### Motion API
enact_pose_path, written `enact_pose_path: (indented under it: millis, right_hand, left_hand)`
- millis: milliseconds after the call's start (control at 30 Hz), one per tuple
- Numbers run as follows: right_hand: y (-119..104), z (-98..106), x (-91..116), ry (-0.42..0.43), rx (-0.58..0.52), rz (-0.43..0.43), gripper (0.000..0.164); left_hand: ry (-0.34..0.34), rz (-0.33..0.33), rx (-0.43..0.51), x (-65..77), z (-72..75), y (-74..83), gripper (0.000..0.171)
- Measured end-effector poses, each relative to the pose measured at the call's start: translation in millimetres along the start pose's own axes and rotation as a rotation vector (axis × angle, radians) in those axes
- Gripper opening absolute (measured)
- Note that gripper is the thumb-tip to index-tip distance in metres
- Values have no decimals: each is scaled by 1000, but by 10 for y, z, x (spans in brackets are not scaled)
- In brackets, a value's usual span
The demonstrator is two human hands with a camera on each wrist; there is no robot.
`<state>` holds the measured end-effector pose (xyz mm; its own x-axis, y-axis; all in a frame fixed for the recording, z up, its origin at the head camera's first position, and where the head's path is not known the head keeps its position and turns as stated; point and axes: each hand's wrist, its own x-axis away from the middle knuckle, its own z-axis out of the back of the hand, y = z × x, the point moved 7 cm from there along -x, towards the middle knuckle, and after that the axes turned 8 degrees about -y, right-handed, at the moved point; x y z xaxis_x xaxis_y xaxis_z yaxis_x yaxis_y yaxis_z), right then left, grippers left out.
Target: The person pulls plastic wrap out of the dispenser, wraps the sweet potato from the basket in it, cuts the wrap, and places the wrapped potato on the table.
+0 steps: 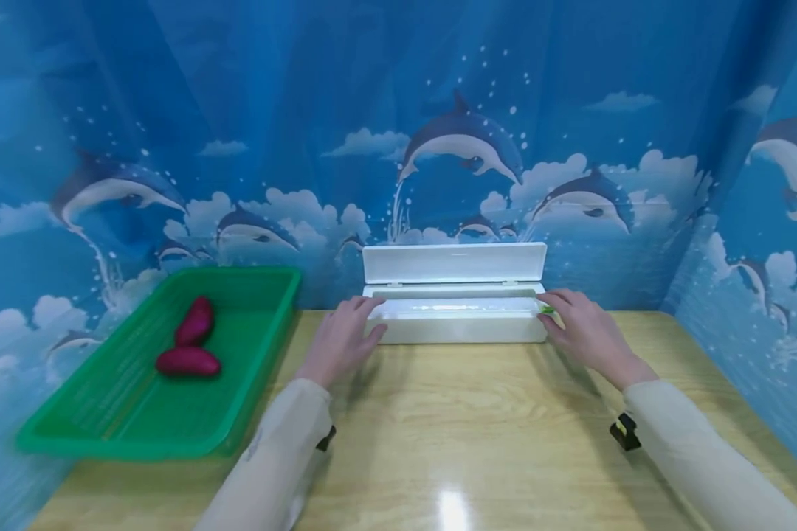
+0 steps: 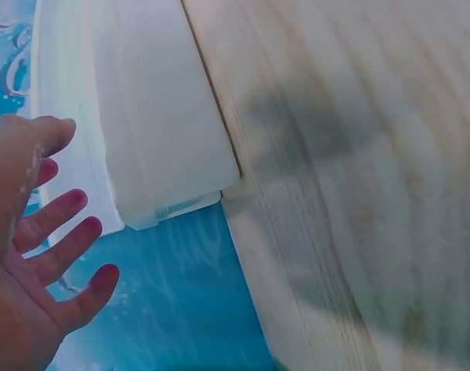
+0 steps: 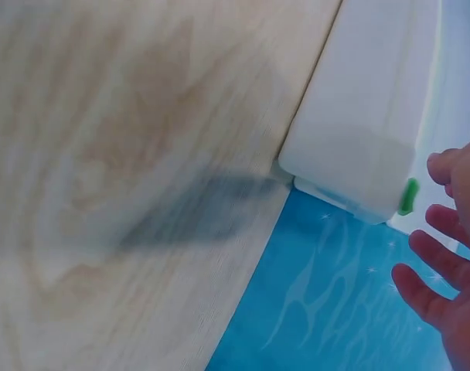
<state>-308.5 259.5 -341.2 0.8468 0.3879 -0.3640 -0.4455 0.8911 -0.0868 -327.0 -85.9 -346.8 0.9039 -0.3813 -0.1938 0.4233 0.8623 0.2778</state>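
Observation:
A long white box stands at the back of the table, its lid raised against the curtain. Inside lies what looks like a roll of clear cling film. My left hand is at the box's left end, thumb and fingers spread apart; in the left wrist view nothing lies between them. At the opposite end is my right hand, its fingers loosely bent and apart, near a small green piece at the box's rim. Whether any fingertip touches the box is hard to tell.
A green plastic basket stands on the left of the table with two purple-red sweet potatoes in it. A blue curtain printed with dolphins rises behind the table and along the right side. The wooden table spreads in front of the box.

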Motion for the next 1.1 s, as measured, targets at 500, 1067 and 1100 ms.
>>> enact_pose_path:
  millis: [500, 1067, 1100]
  right_hand:
    - [178, -195, -313, -175, -49, -35, 16]
    - [367, -214, -428, -114, -330, -248, 29]
    - [370, -214, -430, -104, -353, -259, 29]
  left_hand:
    - [-73, 54, -11, -283, -110, -190, 33]
    - [-42, 73, 60, -496, -139, -189, 22]
    - [-37, 84, 68, -508, -141, -192, 21]
